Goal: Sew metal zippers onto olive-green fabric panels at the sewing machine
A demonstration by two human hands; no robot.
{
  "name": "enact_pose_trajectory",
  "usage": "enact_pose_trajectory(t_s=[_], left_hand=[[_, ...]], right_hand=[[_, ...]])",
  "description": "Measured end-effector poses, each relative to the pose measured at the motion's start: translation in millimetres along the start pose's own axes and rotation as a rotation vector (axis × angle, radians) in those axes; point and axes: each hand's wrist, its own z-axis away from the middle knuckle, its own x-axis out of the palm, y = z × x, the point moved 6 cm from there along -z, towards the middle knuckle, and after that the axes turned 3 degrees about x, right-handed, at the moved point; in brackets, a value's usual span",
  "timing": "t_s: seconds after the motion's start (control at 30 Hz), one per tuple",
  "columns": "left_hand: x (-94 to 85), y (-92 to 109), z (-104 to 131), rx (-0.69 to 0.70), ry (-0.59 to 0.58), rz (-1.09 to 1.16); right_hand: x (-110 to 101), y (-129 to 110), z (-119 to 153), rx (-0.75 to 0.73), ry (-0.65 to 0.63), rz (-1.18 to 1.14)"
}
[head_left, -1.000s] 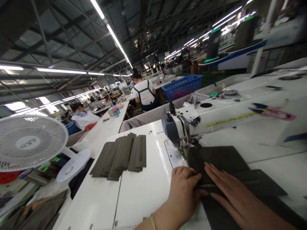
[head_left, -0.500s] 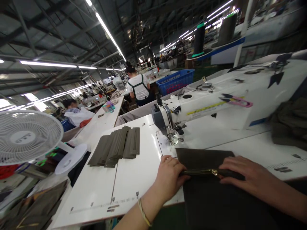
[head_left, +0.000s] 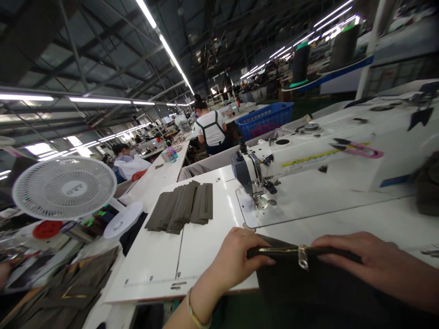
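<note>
Zipper (head_left: 278, 250) crosswise, pull (head_left: 303, 261) downward (left hand (head_left: 236, 256) and right hand (head_left: 372, 256) pinching its dark cloth (head_left: 295, 288)).

At the near edge of the table (head_left: 144, 262) I see dark, matt cloth (head_left: 291, 283), its zip (head_left: 276, 250) brassy-toothed, with a shiny metal slider (head_left: 302, 258). The tabletop looks smooth and glossy, streaked with reflections; the flat pieces (head_left: 178, 208) toward its left edge are dull. The sewing machine (head_left: 318, 160) has sleek white paint and bright metal parts (head_left: 259, 199). Past that left edge, the fan (head_left: 65, 189) looks like smooth plastic.
</note>
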Motion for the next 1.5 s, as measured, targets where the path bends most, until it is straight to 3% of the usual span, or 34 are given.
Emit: enact_pose_trajectory(t_s=[0.17,0.33,0.43,0.57,0.63,0.7,0.77,0.8,0.87,1.0,1.17,1.33,1.4,1.5], left_hand=[[-2.4,-9.7,3.5,-0.135,-0.124,0.184],[-8.9,-33.2,14.4,-0.376,-0.02,0.473],[-8.4,-40.7,19.0,-0.391,0.063,0.516],[-14.2,-60.2,32.8,-0.419,0.144,0.497],[-31.6,-77.0,47.8,-0.453,0.255,0.451],[-55.5,-92.2,65.6,-0.468,0.406,0.397],[-71.4,-99.4,77.7,-0.458,0.476,0.365],[-74.2,-99.1,79.9,-0.445,0.483,0.359],[-69.3,-90.2,76.2,-0.388,0.47,0.393],[-35.0,-59.6,53.6,-0.262,0.39,0.579],[-5.4,-57.6,46.7,-0.433,0.41,0.692],[-3.0,-64.3,53.8,-0.505,0.47,0.83],[-5.4,-66.3,56.2,-0.516,0.489,0.837],[-9.0,-70.0,59.2,-0.52,0.513,0.82]], right_hand=[[0.3,-2.6,-5.8,0.145,-0.096,-0.048],[0.1,10.4,-10.1,0.28,-0.047,-0.25],[9.2,16.8,-11.5,0.367,-0.07,-0.355],[8.1,32.9,-12.3,0.412,-0.09,-0.311],[-7.0,51.7,-9.2,0.438,-0.028,-0.23],[-30.7,74.0,-2.9,0.499,0.14,-0.143],[-47.6,86.8,2.6,0.527,0.28,-0.101],[-48.8,87.4,2.6,0.514,0.29,-0.101],[-37.4,79.2,-2.3,0.456,0.206,-0.122],[-0.9,63.9,-10.6,0.395,0.072,-0.182],[18.3,90.1,-8.1,0.441,0.104,-0.26],[16.0,100.0,0.4,0.505,0.172,-0.351],[13.9,92.7,3.7,0.567,0.202,-0.382],[14.1,69.7,0.7,0.609,0.126,-0.36]])
